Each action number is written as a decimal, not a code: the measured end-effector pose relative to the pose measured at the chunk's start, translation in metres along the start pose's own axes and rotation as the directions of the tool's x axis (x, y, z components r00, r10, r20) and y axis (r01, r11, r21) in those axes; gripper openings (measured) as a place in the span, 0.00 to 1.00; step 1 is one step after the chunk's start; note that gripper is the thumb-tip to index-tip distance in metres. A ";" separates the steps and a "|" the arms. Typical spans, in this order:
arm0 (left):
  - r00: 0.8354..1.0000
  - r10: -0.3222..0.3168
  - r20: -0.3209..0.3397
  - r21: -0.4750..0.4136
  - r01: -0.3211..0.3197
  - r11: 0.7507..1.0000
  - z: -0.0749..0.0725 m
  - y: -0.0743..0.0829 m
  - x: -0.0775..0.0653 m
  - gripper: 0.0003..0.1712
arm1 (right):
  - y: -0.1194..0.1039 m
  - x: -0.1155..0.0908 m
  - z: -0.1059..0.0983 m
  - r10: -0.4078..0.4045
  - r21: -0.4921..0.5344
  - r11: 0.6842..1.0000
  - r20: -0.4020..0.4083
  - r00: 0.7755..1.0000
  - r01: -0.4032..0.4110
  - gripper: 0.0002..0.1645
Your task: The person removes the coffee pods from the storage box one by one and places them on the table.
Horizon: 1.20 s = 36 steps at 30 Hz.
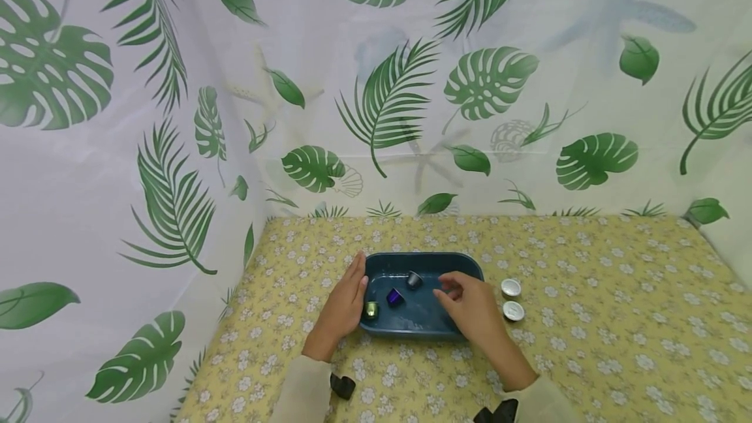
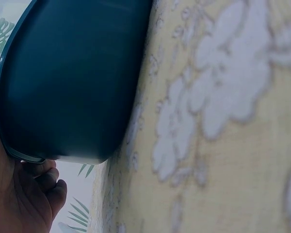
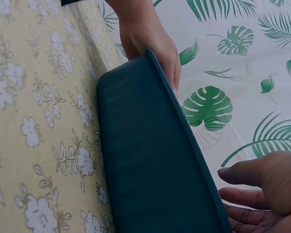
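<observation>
A dark teal plastic tray (image 1: 420, 328) stands on the tablecloth. Inside it lie a green-gold coffee capsule (image 1: 371, 309) at the left end, a purple coffee capsule (image 1: 395, 297) and a grey coffee capsule (image 1: 414, 279). My left hand (image 1: 343, 299) holds the tray's left end, its thumb by the rim; the left wrist view shows some fingers (image 2: 51, 184) curled beyond the tray's end. Above the tray's right part hovers my right hand (image 1: 472, 305). Its thumb and fingers are apart, with nothing visible between them. The right wrist view shows this hand (image 3: 271, 189) beside the rim.
Two round white-topped capsules, one farther back (image 1: 511, 288) and one nearer (image 1: 514, 311), sit on the table right of the tray. Yellow floral cloth (image 1: 617, 318) covers the table. Leaf-printed sheets (image 1: 411, 201) hang behind and to the left.
</observation>
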State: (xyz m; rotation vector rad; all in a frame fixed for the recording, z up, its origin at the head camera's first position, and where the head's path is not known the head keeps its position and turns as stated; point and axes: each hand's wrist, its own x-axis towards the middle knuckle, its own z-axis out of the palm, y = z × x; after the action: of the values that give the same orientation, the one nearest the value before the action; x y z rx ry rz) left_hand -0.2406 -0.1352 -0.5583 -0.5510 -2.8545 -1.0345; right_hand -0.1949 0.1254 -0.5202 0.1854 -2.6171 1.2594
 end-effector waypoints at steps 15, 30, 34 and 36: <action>1.000 0.001 0.002 0.009 -0.001 1.000 0.000 -0.002 -0.003 0.32 | 0.001 0.014 0.019 -0.009 -0.057 0.998 0.008 1.000 0.009 0.13; 1.000 -0.011 0.021 0.009 0.011 1.000 0.000 -0.002 -0.001 0.32 | 0.001 0.032 0.026 0.081 -0.104 0.992 0.085 0.993 -0.072 0.19; 0.999 -0.015 0.028 0.019 0.014 1.000 0.001 -0.003 -0.001 0.32 | 0.002 0.035 0.028 0.090 -0.105 0.991 0.096 0.991 -0.079 0.18; 0.999 -0.016 0.028 0.031 0.015 0.999 0.000 -0.002 0.000 0.33 | 0.002 0.038 0.028 0.087 -0.110 0.991 0.100 0.991 -0.076 0.18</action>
State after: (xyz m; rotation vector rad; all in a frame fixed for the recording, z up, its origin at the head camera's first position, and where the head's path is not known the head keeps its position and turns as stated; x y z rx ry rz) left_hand -0.2416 -0.1368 -0.5599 -0.5459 -2.8981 -0.9913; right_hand -0.2359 0.1040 -0.5287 0.1298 -2.7996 1.1614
